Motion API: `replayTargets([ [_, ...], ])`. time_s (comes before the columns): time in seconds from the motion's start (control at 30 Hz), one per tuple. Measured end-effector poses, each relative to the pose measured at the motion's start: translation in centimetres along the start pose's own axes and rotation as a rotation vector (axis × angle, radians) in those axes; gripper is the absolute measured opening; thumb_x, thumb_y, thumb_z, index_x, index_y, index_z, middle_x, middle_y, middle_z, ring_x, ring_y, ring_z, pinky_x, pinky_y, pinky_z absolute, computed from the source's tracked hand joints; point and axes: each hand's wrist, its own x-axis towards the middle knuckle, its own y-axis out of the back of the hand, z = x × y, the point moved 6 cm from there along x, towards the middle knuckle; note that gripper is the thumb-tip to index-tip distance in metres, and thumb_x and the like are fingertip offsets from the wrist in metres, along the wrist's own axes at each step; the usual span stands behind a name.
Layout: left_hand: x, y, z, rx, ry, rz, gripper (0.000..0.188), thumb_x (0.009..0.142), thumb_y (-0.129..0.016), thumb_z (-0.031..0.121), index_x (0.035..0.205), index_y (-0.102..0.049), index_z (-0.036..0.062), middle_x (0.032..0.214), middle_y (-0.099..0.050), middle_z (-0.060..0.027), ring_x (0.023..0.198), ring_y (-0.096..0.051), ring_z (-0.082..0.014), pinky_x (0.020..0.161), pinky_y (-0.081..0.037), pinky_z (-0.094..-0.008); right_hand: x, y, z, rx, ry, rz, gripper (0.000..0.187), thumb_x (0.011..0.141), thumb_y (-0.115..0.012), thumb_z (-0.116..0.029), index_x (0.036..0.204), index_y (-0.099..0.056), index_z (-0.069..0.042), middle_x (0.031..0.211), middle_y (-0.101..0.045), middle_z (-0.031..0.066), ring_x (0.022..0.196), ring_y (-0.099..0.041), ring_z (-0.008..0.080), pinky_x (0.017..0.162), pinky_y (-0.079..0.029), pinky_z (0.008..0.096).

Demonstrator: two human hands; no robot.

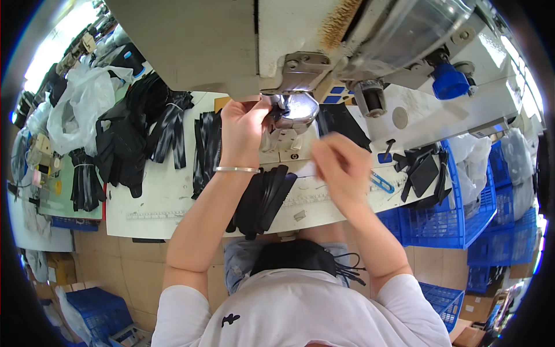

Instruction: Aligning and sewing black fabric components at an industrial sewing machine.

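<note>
My left hand (pixel 245 124) is raised at the lit needle area (pixel 298 110) of a sewing machine (pixel 191 43). Its thumb and fingertips are pinched together there; whatever they hold is too hidden to name. To the right of the needle area, above the white table (pixel 156 199), my right hand (pixel 344 170) is smeared by motion, its fingers looking curled. A stack of black fabric strips (pixel 263 199) lies between my forearms and hangs over the near edge. More black strips (pixel 207 150) lie just left of my left wrist. Blue-handled thread snips (pixel 381 182) rest beside my right hand.
Bundled black strips (pixel 169 136) and a white plastic bag (pixel 84 104) crowd the left. At right, black pieces (pixel 425 173) lie near a blue plastic crate (pixel 430 225). A machine part with a blue knob (pixel 448 81) juts overhead. Another blue crate (pixel 98 312) stands at lower left.
</note>
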Motion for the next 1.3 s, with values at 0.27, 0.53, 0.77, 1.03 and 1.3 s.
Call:
replayTargets([
  [0.27,2.0,0.4,0.1,-0.019,0.005,-0.105,0.01,0.08,-0.056,-0.004,0.071,-0.056,0.0008,0.064,-0.056,-0.0029,0.051,-0.051,-0.0105,0.042,-0.037,-0.0252,-12.1,21.7,-13.4,0.208,0.957,0.66,0.035,0.092,-0.038,-0.03,0.061,-0.045,-0.017,0.053,-0.03,-0.0065,0.053,-0.031,0.0105,0.065,-0.028,0.0315],
  [0.53,1.8,1.5,-0.4,-0.047,0.048,-0.043,0.012,0.083,-0.057,-0.004,0.076,-0.053,0.0046,0.066,-0.052,-0.0012,0.05,-0.044,-0.0089,0.046,-0.032,-0.0246,-6.8,5.4,5.8,-0.944,-0.021,-0.547,0.013,0.081,-0.063,-0.008,0.093,-0.068,-0.005,0.09,-0.067,0.0136,0.082,-0.063,0.0329,0.072,-0.049,0.037],
  [0.77,-3.5,7.7,0.7,-0.496,0.064,0.048,0.01,0.092,-0.059,0.013,0.094,-0.058,0.0032,0.078,-0.061,-0.0032,0.062,-0.056,-0.0103,0.056,-0.047,-0.0242,-4.7,8.3,7.3,-0.986,-0.146,-0.104,0.028,0.08,-0.066,-0.011,0.107,-0.063,-0.007,0.101,-0.063,0.0118,0.092,-0.06,0.0313,0.08,-0.045,0.0406],
  [1.03,-10.0,7.6,-1.5,-0.674,0.189,0.003,0.007,0.091,-0.057,0.002,0.094,-0.062,0.0007,0.087,-0.067,-0.0087,0.079,-0.066,-0.0174,0.077,-0.057,-0.0305,-9.6,13.2,12.8,-1.118,-0.058,0.174,0.02,0.085,-0.06,-0.01,0.103,-0.06,-0.003,0.097,-0.055,0.0131,0.096,-0.052,0.0307,0.087,-0.039,0.0412],
  [1.3,-11.9,6.9,-3.5,-0.67,0.23,-0.026,0.01,0.093,-0.055,0.007,0.092,-0.064,0.0028,0.087,-0.068,-0.0092,0.081,-0.067,-0.0161,0.076,-0.057,-0.0305,-9.5,2.9,7.7,0.058,-0.407,0.156,0.023,0.092,-0.051,-0.008,0.112,-0.059,-0.001,0.078,-0.059,0.0003,0.064,-0.047,0.0052,0.058,-0.041,0.0213],
])
